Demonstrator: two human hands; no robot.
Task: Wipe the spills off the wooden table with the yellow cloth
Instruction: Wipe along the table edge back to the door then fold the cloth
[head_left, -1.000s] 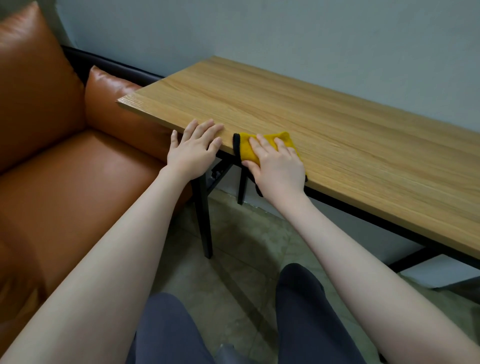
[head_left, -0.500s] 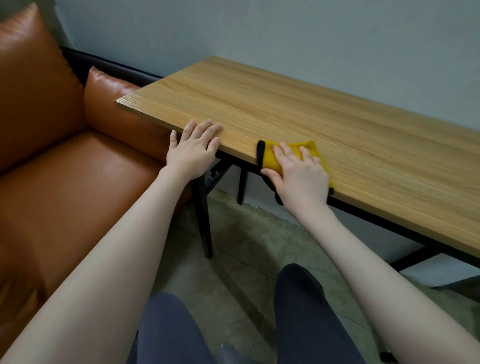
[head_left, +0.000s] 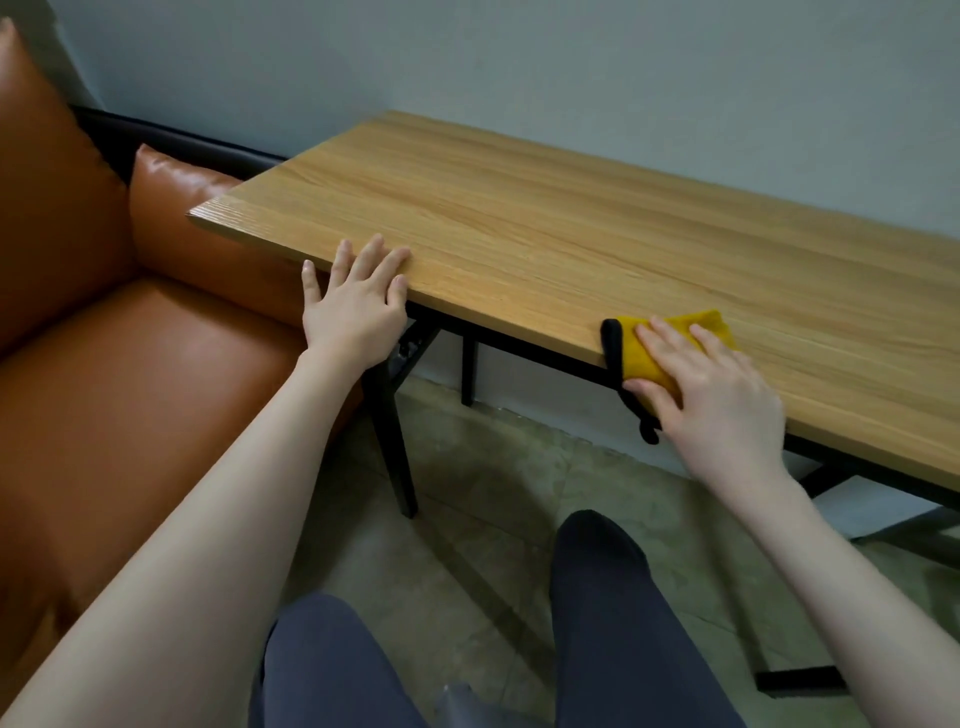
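The yellow cloth (head_left: 636, 348), edged in black, lies on the near edge of the wooden table (head_left: 545, 228), with part of it hanging over the edge. My right hand (head_left: 711, 384) presses flat on the cloth with straight fingers, the thumb below the table edge. My left hand (head_left: 358, 301) rests flat on the table's near edge close to its left corner, fingers spread and holding nothing. I can make out no spill on the wood.
An orange leather sofa (head_left: 104, 364) stands directly left of the table, its cushion touching the corner. Black metal table legs (head_left: 389, 436) reach the tiled floor. My knees in dark trousers (head_left: 597, 597) are below. A grey wall backs the table.
My right hand has slid the cloth to the right along the near table edge, away from my left hand. My left hand has stayed where it was.
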